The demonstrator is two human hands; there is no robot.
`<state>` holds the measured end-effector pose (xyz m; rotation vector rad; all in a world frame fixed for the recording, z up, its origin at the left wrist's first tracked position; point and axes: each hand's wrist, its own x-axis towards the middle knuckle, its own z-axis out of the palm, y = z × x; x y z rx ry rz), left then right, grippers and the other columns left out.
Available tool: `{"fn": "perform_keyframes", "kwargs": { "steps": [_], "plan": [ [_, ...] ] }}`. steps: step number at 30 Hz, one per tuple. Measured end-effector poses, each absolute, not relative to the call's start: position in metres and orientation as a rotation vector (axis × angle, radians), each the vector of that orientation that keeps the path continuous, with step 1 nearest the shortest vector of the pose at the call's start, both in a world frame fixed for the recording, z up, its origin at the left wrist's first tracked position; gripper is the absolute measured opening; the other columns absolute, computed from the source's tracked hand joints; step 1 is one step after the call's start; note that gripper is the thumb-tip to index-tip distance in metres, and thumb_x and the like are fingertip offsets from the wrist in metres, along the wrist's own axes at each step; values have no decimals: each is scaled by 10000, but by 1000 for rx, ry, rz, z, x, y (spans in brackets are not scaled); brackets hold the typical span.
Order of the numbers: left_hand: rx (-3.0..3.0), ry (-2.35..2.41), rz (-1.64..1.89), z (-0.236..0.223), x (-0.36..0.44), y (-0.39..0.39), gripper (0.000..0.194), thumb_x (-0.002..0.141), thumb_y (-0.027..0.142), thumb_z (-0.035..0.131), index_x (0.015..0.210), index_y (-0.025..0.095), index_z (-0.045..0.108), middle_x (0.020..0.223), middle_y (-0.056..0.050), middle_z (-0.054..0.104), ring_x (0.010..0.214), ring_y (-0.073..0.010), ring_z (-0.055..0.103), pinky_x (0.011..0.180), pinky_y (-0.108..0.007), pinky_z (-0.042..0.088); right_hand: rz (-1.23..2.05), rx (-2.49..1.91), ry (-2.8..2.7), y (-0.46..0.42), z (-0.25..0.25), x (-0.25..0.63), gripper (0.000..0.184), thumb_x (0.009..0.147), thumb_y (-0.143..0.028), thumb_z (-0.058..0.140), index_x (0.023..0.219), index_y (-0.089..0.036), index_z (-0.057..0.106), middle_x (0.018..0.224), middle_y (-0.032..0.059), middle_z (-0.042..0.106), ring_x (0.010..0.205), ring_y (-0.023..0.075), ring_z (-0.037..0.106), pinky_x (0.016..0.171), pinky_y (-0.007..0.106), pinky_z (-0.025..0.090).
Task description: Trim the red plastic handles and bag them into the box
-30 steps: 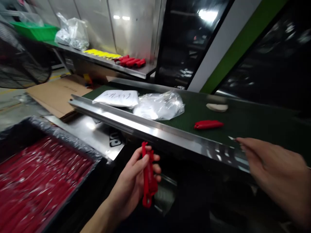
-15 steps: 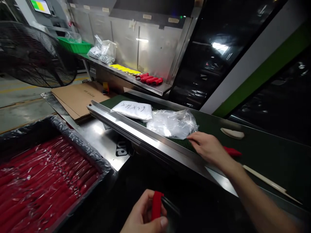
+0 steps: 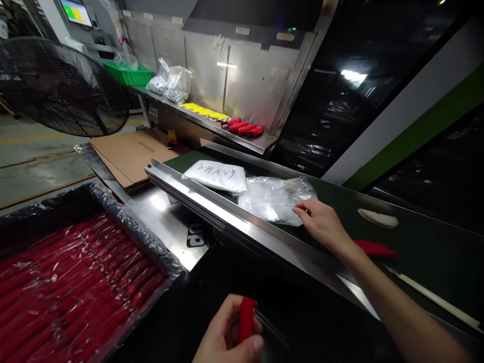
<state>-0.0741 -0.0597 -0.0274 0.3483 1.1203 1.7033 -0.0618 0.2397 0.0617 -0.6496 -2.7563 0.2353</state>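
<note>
One bare red handle [image 3: 246, 320] in the left hand [image 3: 230, 335], clamped between thumb and curled fingers, low down on the near side of the metal rail [image 3: 242, 227]. Right hand [image 3: 321, 222] over the green belt [image 3: 434, 252], thumb and forefinger pinched together on the edge of the loose clear plastic [image 3: 268, 199]; hard to tell whether on one layer or several. Done, by the look of it: a broad spread of film-covered red handles [image 3: 75, 282] in the black-lined box [image 3: 138, 227]. Left: the held handle, no film visible on it; a second red handle [image 3: 376, 248] on the belt, partly behind the right forearm; four more on the shelf [image 3: 264, 142]. Also around: white packet [image 3: 217, 176] with handwriting, against the clear plastic; pale curved piece [image 3: 378, 218] and pale-handled tool [image 3: 434, 297] farther along the belt; yellow sheets [image 3: 206, 112], filled bags [image 3: 172, 83] and green bin [image 3: 132, 75] in back; fan [image 3: 64, 85] and cardboard [image 3: 128, 151] beyond the box. In the way: just the metal rail, between the two hands.
</note>
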Motion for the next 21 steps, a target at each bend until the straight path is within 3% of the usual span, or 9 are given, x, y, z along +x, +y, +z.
{"fn": "perform_keyframes", "kwargs": {
  "steps": [5,10,15,19,21],
  "plan": [
    [296,1158,1832,1,-80,-41,426,772,373,778,1034,195,493,1008,-40,567,710,-89,510,636,-238,423,554,-580,-2658,175,78,-12,284,981,-430,437,1002,-234,641,926,-8,640,844,141,590,723,263,441],
    [287,1011,1908,25,-77,-26,415,767,268,783,1022,200,463,987,-18,580,696,-67,513,624,-207,399,823,-510,-2665,123,72,15,222,979,-407,470,992,-258,634,910,-26,632,804,117,591,655,232,449],
    [210,1058,1825,16,-72,-34,325,825,316,714,968,204,444,773,17,567,571,-78,494,538,-203,365,991,-525,-2707,113,56,27,251,978,-417,459,904,-242,622,847,-21,627,745,117,591,627,245,459],
    [247,1103,1799,7,-69,-42,315,823,263,711,971,207,438,807,27,548,567,-63,475,534,-200,359,1134,-455,-2810,110,45,36,245,981,-421,455,951,-254,632,906,-17,632,794,111,605,665,233,485],
    [270,1126,1787,6,-66,-42,316,814,239,714,963,204,438,819,29,539,576,-60,475,546,-202,371,989,-487,-2766,107,40,42,222,962,-423,493,1035,-256,620,968,-6,633,828,120,610,690,239,490]
  ]
}}
